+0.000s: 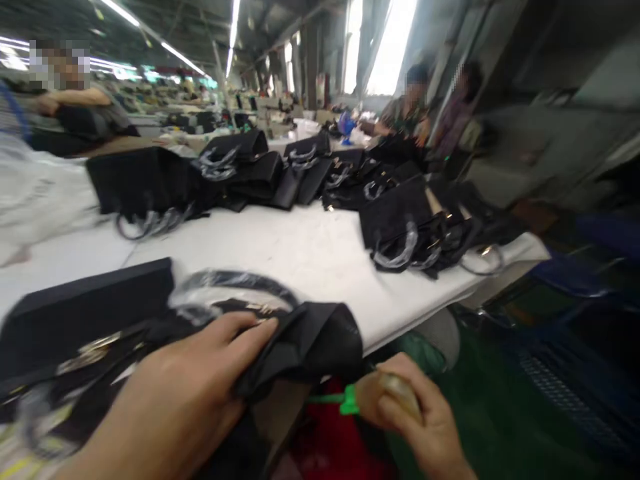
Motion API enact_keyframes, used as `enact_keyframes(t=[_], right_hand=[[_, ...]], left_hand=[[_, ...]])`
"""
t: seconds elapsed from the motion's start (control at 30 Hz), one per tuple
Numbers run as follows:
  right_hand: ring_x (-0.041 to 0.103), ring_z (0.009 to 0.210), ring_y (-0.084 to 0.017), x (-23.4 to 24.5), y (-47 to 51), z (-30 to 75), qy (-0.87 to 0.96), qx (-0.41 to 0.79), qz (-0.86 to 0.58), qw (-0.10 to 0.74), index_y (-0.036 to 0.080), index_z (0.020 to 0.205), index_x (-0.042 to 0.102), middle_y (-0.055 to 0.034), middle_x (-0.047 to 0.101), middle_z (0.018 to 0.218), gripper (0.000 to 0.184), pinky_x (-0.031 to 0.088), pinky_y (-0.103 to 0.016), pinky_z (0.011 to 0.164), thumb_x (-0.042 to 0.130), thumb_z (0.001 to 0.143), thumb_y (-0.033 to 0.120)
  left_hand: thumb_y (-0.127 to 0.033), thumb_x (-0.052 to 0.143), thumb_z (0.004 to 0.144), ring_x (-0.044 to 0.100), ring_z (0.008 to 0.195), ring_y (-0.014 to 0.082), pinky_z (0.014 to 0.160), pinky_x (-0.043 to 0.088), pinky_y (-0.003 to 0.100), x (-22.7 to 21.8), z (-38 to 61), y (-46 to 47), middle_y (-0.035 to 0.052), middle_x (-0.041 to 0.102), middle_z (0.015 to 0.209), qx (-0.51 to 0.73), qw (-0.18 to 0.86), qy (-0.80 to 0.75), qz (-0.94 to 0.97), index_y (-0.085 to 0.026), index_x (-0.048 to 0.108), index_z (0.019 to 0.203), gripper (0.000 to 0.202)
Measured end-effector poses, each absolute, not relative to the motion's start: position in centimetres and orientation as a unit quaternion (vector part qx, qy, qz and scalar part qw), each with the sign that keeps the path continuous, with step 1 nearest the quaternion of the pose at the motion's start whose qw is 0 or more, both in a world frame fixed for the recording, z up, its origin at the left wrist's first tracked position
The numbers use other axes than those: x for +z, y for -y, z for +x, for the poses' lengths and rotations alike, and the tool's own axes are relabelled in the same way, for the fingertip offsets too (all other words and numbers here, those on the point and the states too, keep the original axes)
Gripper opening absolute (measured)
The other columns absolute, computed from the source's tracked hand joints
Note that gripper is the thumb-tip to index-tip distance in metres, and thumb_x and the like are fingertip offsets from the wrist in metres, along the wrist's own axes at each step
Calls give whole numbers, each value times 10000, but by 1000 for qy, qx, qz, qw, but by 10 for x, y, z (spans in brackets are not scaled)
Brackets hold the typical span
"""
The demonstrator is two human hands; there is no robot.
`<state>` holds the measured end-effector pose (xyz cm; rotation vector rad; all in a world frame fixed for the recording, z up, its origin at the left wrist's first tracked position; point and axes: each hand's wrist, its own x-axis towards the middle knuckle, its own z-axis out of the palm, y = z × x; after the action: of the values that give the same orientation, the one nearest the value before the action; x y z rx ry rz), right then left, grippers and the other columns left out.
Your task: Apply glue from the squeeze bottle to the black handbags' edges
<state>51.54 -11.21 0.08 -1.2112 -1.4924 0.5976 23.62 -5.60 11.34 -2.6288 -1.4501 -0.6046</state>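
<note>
One tool, at least seven bags

The worker's left hand is bare, its back broad and smooth, the wrist merging into an uncovered forearm. The bare right hand looks smaller from here, its knuckles softly rounded, its outline slightly blurred. Low between them I see a patch of deep red cloth; whether it is worn, I can't tell.

Left hand stretched forward, back upward; right hand lower and apart, curled into a grip.
</note>
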Motion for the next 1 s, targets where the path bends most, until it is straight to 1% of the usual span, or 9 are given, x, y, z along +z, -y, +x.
enact_keyframes(t=[0.03,0.1,0.23,0.37,0.47,0.57,0.67,0.83,1.0], right_hand=[[728,797,-183,2,114,518,628,260,-519,518,258,1023,731,-27,745,955,206,592,-210,676,709,858,378],[712,786,-166,1,113,524,633,277,-533,488,253,1037,724,-25,732,944,187,576,-191,666,700,869,333],[693,803,-148,-4,113,527,647,284,-531,467,265,1072,697,-12,709,955,200,558,-167,685,690,883,331],[697,840,-130,-2,118,530,656,282,-525,463,283,1088,683,4,701,999,196,548,-135,723,679,899,335],[701,909,-148,0,119,534,661,280,-515,468,278,1082,682,-8,696,1049,190,555,-156,788,674,904,344],[693,872,-158,-2,116,534,663,274,-522,462,270,1091,676,-22,692,1012,197,565,-175,732,675,905,334],[690,853,-171,-5,117,531,667,277,-523,454,269,1117,666,-34,692,1012,215,571,-196,690,668,909,325],[694,948,-207,3,127,531,674,271,-501,470,284,1121,665,-43,684,1084,219,593,-242,790,669,908,334],[699,895,-202,15,127,526,690,272,-493,456,297,1130,668,-45,687,1062,225,604,-234,710,672,908,336]], left_hand=[[-87,492,769,728,816,210,679,615,306,123,231,63,56,707,1179,-159,41,484,-859,-266,645,1237,524],[-78,495,775,734,863,224,691,623,318,137,232,68,74,709,1173,-107,32,491,-864,-221,653,1230,502],[-70,511,789,737,857,223,670,624,316,144,243,64,84,718,1134,-98,25,495,-863,-183,677,1192,450],[-64,518,781,739,878,241,659,625,329,144,244,63,91,721,1124,-108,35,487,-866,-164,677,1200,459],[-57,519,745,741,861,251,638,621,341,144,243,63,88,724,1115,-103,44,484,-868,-167,679,1196,492],[-51,513,726,741,851,245,633,616,331,146,243,64,84,725,1114,-96,49,488,-866,-174,678,1193,510],[-65,524,751,738,871,229,649,610,308,147,243,65,80,724,1127,-92,47,492,-865,-184,670,1202,489],[-80,552,783,733,892,215,646,597,284,145,244,66,74,719,1140,-96,40,493,-864,-193,661,1209,455],[-77,564,781,734,885,227,624,591,300,144,244,66,74,719,1136,-97,43,493,-864,-190,665,1207,452]])
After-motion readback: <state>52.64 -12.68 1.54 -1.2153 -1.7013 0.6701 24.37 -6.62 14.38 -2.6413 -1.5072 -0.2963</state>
